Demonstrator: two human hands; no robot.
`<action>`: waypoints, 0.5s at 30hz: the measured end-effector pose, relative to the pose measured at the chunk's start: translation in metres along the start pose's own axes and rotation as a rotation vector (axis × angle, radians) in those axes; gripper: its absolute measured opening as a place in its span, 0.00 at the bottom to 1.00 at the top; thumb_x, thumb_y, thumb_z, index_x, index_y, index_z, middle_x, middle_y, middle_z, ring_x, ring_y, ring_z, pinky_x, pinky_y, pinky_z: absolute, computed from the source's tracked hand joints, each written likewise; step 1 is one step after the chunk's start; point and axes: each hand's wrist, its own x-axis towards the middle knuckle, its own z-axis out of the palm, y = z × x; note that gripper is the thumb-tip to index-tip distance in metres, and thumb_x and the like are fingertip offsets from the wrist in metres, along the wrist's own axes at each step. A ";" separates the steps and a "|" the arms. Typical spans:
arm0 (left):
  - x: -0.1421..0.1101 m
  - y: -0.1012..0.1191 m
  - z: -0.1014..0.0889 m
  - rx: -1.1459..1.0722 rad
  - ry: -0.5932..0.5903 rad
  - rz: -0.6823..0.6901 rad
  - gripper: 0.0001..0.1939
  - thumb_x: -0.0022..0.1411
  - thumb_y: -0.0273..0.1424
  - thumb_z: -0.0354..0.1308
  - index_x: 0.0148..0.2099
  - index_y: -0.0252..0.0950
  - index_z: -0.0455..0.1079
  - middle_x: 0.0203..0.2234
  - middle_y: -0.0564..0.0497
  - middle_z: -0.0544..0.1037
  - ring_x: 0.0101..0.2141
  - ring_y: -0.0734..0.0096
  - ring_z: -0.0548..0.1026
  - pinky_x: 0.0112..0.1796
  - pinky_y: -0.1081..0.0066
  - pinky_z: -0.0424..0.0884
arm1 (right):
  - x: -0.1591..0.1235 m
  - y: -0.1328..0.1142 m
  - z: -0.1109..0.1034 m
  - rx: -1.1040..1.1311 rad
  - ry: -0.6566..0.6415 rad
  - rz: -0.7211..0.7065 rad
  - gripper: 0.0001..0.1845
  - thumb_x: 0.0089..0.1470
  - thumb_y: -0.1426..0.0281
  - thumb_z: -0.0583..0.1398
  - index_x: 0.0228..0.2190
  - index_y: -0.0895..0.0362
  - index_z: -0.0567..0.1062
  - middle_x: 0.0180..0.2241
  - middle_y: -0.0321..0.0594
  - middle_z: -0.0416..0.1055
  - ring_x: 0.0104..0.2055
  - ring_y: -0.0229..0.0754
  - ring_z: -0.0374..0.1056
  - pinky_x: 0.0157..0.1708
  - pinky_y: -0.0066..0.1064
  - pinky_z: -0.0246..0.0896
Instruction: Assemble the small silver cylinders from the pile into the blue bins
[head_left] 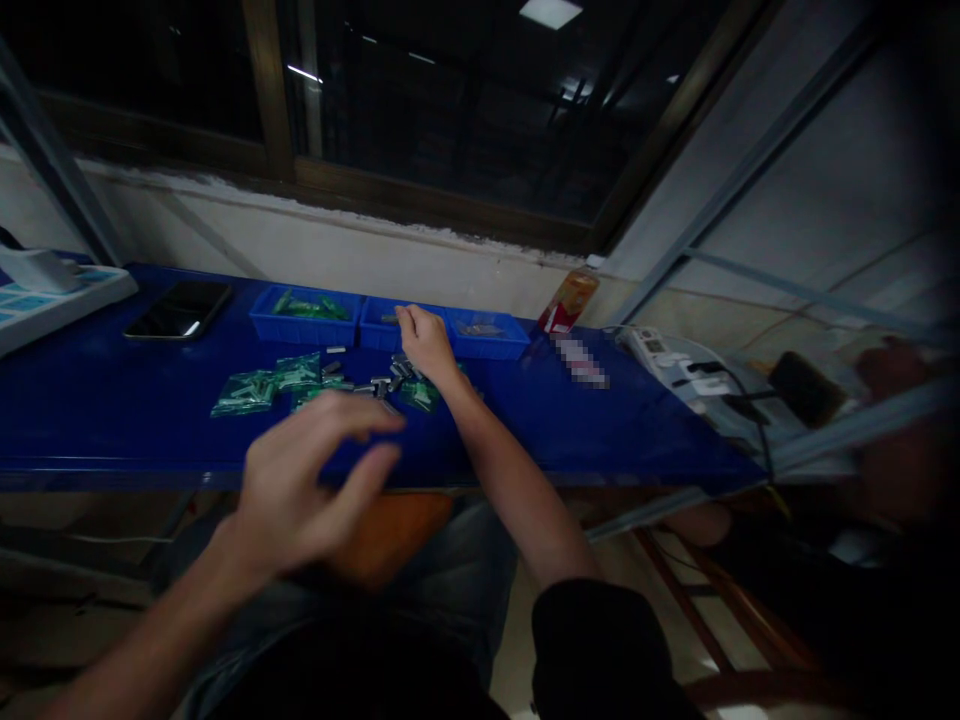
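Observation:
My right hand (426, 342) is over the middle blue bin (375, 338), fingers pinched together. A small dull piece shows at its fingertips, but I cannot tell whether it is held or lies in the bin. Nearer to me, my left hand (300, 485) hangs before the table's front edge, thumb and fingers apart, with nothing between them. Small silvery metal pieces (380, 386) are scattered on the table between the hands. Beside them lie clear bags with green-looking contents (244, 392); another small bag (420, 397) is below my right wrist.
A left blue bin (302, 330) holds green packets; a right bin (487, 347) holds small pieces. A phone (178, 310), a drink bottle (571, 300) and a power strip (686, 375) lie around the blue table (135, 410). Another person sits at the far right.

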 end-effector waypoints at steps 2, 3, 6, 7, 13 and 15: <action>0.022 -0.034 0.016 0.049 0.018 -0.094 0.11 0.60 0.37 0.50 0.39 0.37 0.68 0.33 0.49 0.75 0.34 0.69 0.73 0.35 0.70 0.70 | 0.000 0.000 0.000 -0.025 0.010 0.007 0.19 0.60 0.63 0.45 0.24 0.57 0.67 0.22 0.38 0.67 0.29 0.38 0.65 0.34 0.29 0.55; 0.032 -0.054 0.025 0.076 0.003 -0.158 0.12 0.60 0.37 0.50 0.40 0.35 0.68 0.33 0.48 0.75 0.33 0.68 0.73 0.34 0.69 0.70 | 0.000 -0.001 0.000 -0.032 0.011 0.008 0.19 0.60 0.63 0.44 0.24 0.56 0.66 0.23 0.38 0.67 0.29 0.39 0.66 0.34 0.30 0.55; 0.053 -0.101 0.049 0.072 -0.176 -0.267 0.20 0.56 0.39 0.54 0.47 0.33 0.64 0.34 0.46 0.75 0.32 0.66 0.74 0.33 0.68 0.70 | 0.001 -0.002 0.000 -0.040 0.011 0.013 0.19 0.60 0.64 0.43 0.25 0.56 0.67 0.24 0.40 0.69 0.30 0.41 0.67 0.34 0.31 0.56; 0.057 -0.110 0.055 0.040 -0.241 -0.246 0.22 0.55 0.39 0.55 0.48 0.33 0.62 0.35 0.46 0.75 0.32 0.67 0.74 0.33 0.68 0.70 | 0.001 -0.003 0.000 -0.040 0.010 0.017 0.19 0.61 0.64 0.43 0.25 0.56 0.67 0.24 0.41 0.69 0.30 0.41 0.67 0.34 0.31 0.56; 0.081 -0.109 0.072 0.007 -0.143 -0.098 0.13 0.55 0.32 0.54 0.44 0.33 0.64 0.32 0.46 0.76 0.31 0.69 0.74 0.34 0.70 0.69 | 0.002 0.001 0.002 -0.041 0.063 0.043 0.20 0.61 0.64 0.42 0.27 0.57 0.68 0.25 0.42 0.70 0.30 0.41 0.67 0.34 0.30 0.57; 0.091 -0.110 0.074 0.022 -0.128 -0.036 0.16 0.55 0.31 0.55 0.47 0.33 0.63 0.33 0.47 0.76 0.30 0.70 0.73 0.34 0.71 0.69 | 0.002 0.003 0.002 -0.047 0.074 0.044 0.20 0.61 0.64 0.42 0.27 0.57 0.68 0.25 0.42 0.70 0.31 0.40 0.67 0.33 0.29 0.57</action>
